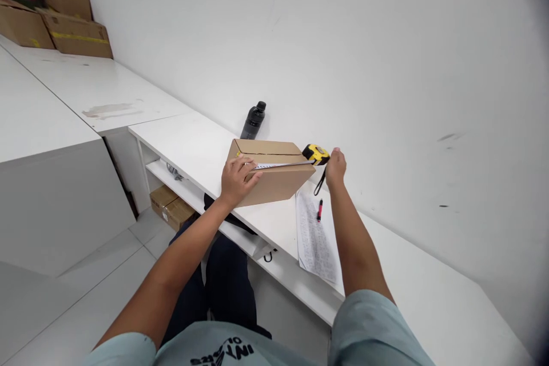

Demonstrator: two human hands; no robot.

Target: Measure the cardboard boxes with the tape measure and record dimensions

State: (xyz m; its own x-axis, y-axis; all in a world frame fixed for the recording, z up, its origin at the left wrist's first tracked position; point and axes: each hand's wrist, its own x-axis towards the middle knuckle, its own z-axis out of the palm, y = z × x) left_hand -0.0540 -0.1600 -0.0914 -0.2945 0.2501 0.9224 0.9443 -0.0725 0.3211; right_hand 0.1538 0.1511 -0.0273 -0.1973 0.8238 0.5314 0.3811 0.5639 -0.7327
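The left hand (235, 183) lies on the near top edge of a closed, tan cardboard box (274, 187), its fingers slightly spread and its thumb apart, over the far end of a thin white measuring blade (278, 166). From there the blade runs along the box's edge towards the right hand (336, 167), into a yellow-and-black tape measure case (316, 154) just beside that hand's curled fingers; whether they pinch it cannot be told. A black wrist strap (319, 182) hangs below the case. Beyond the left hand stands a dark, capped plastic bottle (253, 123). Nearer the body than the right hand, handwritten white paper sheets (317, 246) bear a red-and-black pen (319, 210) on the white desk (184, 140).
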